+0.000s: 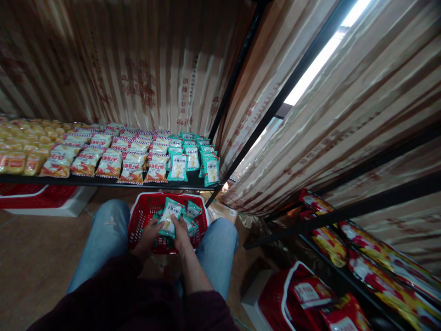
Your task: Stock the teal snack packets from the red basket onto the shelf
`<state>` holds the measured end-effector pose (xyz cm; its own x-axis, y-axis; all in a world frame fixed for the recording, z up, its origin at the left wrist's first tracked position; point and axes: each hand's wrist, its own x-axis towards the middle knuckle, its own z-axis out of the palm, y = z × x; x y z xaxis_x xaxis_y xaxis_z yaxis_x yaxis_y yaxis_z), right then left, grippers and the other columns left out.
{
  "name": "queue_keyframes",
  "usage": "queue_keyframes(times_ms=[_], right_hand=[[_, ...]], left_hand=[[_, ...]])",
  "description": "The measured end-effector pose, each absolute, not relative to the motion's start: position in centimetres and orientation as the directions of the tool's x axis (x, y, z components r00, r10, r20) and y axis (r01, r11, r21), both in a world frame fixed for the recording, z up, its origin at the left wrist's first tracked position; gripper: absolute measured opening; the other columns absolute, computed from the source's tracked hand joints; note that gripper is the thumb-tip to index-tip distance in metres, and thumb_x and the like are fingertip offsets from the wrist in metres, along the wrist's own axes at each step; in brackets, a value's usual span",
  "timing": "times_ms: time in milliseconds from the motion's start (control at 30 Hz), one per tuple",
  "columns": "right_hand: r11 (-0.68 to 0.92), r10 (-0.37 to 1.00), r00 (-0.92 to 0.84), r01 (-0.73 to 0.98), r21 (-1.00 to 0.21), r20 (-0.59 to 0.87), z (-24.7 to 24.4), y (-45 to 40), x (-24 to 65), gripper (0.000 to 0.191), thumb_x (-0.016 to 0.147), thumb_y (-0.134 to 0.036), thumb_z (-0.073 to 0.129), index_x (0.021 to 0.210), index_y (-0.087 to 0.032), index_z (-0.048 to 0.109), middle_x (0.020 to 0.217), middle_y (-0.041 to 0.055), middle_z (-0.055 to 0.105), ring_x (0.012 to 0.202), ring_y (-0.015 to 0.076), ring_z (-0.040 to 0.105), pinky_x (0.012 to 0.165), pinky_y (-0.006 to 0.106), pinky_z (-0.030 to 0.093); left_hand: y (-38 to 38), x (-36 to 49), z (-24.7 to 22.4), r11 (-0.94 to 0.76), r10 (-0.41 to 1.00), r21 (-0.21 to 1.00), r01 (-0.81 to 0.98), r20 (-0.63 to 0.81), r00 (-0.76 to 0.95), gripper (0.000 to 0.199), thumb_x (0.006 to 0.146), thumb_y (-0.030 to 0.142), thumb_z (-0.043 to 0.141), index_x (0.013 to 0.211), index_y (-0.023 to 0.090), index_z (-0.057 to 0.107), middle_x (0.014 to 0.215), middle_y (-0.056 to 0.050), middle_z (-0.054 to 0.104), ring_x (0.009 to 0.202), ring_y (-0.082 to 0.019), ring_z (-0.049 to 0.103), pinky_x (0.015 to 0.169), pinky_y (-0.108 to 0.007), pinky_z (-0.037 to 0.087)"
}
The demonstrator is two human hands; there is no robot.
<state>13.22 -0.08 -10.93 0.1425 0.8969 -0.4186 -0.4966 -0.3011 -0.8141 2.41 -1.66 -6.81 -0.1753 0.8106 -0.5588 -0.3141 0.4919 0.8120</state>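
A white-and-green snack bag [171,217] is held between both my hands, above a red basket with a white rim [138,209] that stands between my knees. My left hand [150,233] is closed on the bag's left edge. On its right edge, my right hand [180,230] grips it with the thumb on top. Several more green bags [193,210] lie in the basket under and beside the held one. Matching green bags [178,166] stand in rows at the right end of the black shelf ahead.
Red-and-white snack bags [132,166] and yellow packs [34,158] fill the shelf further left. A red basket [51,196] sits beneath it. At the lower right are another red basket [275,294] and a rack of red-and-yellow bags [329,246]. Black posts and curtains rise behind.
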Motion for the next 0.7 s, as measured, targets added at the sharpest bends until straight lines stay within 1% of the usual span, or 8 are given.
queue_keyframes(times_ms=[67, 167, 333, 433, 533, 633, 700], right_hand=[[-0.318, 0.892, 0.118, -0.519, -0.793, -0.435, -10.5, -0.2, 13.2, 0.041, 0.059, -0.041, 0.074, 0.089, -0.018, 0.06, 0.079, 0.0039, 0.072, 0.072, 0.0217, 0.069, 0.064, 0.032, 0.055], [-0.316, 0.904, 0.097, -0.503, -0.804, -0.416, -9.9, -0.5, 13.0, 0.041, 0.057, -0.04, 0.076, 0.088, -0.018, 0.06, 0.082, 0.0045, 0.073, 0.074, 0.0217, 0.069, 0.064, 0.031, 0.055], [-0.299, 0.919, 0.084, -0.485, -0.822, -0.385, -9.8, -0.7, 12.6, 0.047, 0.057, -0.042, 0.076, 0.094, -0.018, 0.06, 0.09, 0.0052, 0.073, 0.078, 0.0217, 0.069, 0.068, 0.031, 0.055], [-0.322, 0.909, 0.087, -0.475, -0.819, -0.408, -9.9, -0.6, 12.6, 0.05, 0.058, -0.044, 0.075, 0.098, -0.019, 0.06, 0.09, 0.0041, 0.072, 0.081, 0.0216, 0.069, 0.072, 0.032, 0.055], [-0.369, 0.896, 0.053, -0.461, -0.807, -0.44, -10.0, -0.6, 12.7, 0.049, 0.061, -0.046, 0.073, 0.099, -0.018, 0.062, 0.087, 0.0031, 0.072, 0.084, 0.0221, 0.068, 0.075, 0.033, 0.054], [-0.391, 0.892, 0.038, -0.433, -0.812, -0.45, -10.2, -0.5, 12.8, 0.045, 0.06, -0.042, 0.074, 0.097, -0.017, 0.064, 0.084, 0.0035, 0.072, 0.086, 0.0231, 0.068, 0.075, 0.033, 0.054], [-0.384, 0.892, 0.059, -0.423, -0.821, -0.448, -10.5, -0.6, 12.7, 0.043, 0.06, -0.04, 0.074, 0.095, -0.016, 0.065, 0.081, 0.0037, 0.072, 0.085, 0.0232, 0.068, 0.074, 0.033, 0.054]], left_hand=[[-1.4, 2.2, -5.9, 0.494, 0.818, 0.812, -0.312, -0.555, -0.148, 0.01, 0.072, 0.014, 0.069, 0.079, 0.013, 0.062, 0.063, -0.002, 0.068, 0.055, -0.014, 0.065, 0.057, -0.023, 0.053], [-1.3, 2.1, -5.1, 0.477, 0.84, 0.825, -0.305, -0.529, -0.118, 0.005, 0.075, 0.013, 0.066, 0.078, 0.012, 0.062, 0.063, -0.003, 0.069, 0.056, -0.015, 0.066, 0.055, -0.022, 0.052], [-1.7, 2.5, -5.0, 0.476, 0.841, 0.814, -0.333, -0.532, -0.1, 0.013, 0.075, 0.014, 0.066, 0.086, 0.012, 0.06, 0.064, -0.005, 0.07, 0.057, -0.017, 0.067, 0.049, -0.023, 0.051], [-1.6, 2.6, -5.0, 0.446, 0.848, 0.822, -0.355, -0.515, -0.127, 0.014, 0.073, 0.014, 0.068, 0.083, 0.012, 0.059, 0.065, -0.005, 0.07, 0.059, -0.018, 0.067, 0.05, -0.022, 0.052], [-1.4, 2.7, -4.9, 0.408, 0.843, 0.835, -0.369, -0.5, -0.2, 0.012, 0.074, 0.011, 0.067, 0.082, 0.013, 0.058, 0.068, -0.005, 0.071, 0.062, -0.017, 0.068, 0.054, -0.023, 0.053], [-1.3, 2.6, -4.8, 0.398, 0.826, 0.839, -0.372, -0.504, -0.253, 0.01, 0.075, 0.011, 0.065, 0.081, 0.013, 0.058, 0.07, -0.005, 0.071, 0.064, -0.017, 0.068, 0.057, -0.023, 0.054], [-1.4, 2.5, -4.9, 0.401, 0.826, 0.837, -0.373, -0.506, -0.247, 0.01, 0.075, 0.012, 0.065, 0.082, 0.013, 0.058, 0.071, -0.005, 0.071, 0.064, -0.017, 0.068, 0.057, -0.023, 0.053]])
